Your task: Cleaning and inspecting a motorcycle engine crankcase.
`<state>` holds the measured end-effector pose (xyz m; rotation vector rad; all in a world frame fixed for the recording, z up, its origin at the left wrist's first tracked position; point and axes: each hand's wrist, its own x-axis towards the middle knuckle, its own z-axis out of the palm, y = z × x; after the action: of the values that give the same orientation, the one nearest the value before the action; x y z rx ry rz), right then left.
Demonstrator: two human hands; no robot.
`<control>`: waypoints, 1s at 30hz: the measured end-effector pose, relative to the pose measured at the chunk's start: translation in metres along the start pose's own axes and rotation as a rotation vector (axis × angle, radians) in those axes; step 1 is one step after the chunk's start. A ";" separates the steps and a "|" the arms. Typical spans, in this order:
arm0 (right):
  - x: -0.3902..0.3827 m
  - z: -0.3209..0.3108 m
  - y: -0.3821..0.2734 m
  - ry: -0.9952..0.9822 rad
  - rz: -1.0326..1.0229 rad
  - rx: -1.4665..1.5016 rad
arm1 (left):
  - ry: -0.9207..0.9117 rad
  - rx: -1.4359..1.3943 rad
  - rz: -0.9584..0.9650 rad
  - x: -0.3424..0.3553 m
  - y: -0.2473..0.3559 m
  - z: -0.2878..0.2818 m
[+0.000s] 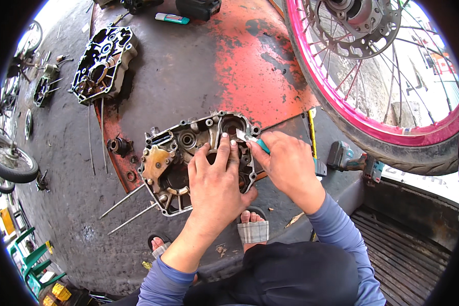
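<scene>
An engine crankcase half [163,138], grey metal with a tan plate at its left end, lies in front of me with its inside facing up. Across its middle rests my left hand [215,176], fingers stretched out and the thumb near its lower right edge. My right hand [288,163] is closed around a teal-handled utility knife [261,145]. The knife's pale blade touches or hovers just over the upper right rim, close to my left fingertips; I cannot tell which. Two long metal studs [122,202] stick out from the casing's lower left.
Another crankcase half [106,64] lies at the far left, beside a small dark metal part [119,146]. A teal and white slim package [172,19] sits at the back. On the right stand a pink-rimmed wheel [336,97] and a cordless power tool [348,157]. Green chairs [30,260] are lower left.
</scene>
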<state>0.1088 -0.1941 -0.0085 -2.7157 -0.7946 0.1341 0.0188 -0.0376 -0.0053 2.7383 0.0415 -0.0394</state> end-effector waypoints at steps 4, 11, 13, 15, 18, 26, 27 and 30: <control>-0.014 -0.010 -0.002 -0.068 0.072 0.037 | 0.010 -0.015 0.007 -0.001 0.001 0.001; -0.004 -0.007 0.007 -0.044 0.002 -0.036 | 0.018 -0.016 0.016 -0.001 0.000 0.002; -0.002 -0.006 0.009 -0.076 0.032 -0.040 | 0.016 -0.006 0.013 -0.002 0.000 0.002; 0.011 -0.005 0.013 -0.044 -0.024 0.064 | 0.017 -0.001 0.013 -0.002 0.000 0.002; 0.001 -0.005 0.010 -0.022 0.000 0.082 | 0.006 -0.005 0.008 0.000 0.001 0.001; 0.004 -0.001 0.012 -0.004 -0.073 0.021 | -0.001 0.027 -0.010 -0.002 0.000 0.001; -0.004 -0.005 0.008 -0.063 -0.068 -0.025 | -0.004 0.019 -0.011 -0.002 0.000 0.002; 0.006 -0.002 0.012 0.010 -0.049 0.024 | 0.006 0.014 -0.010 -0.001 0.002 -0.001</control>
<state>0.1201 -0.2008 -0.0102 -2.6702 -0.8501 0.1177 0.0182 -0.0389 -0.0041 2.7524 0.0569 -0.0343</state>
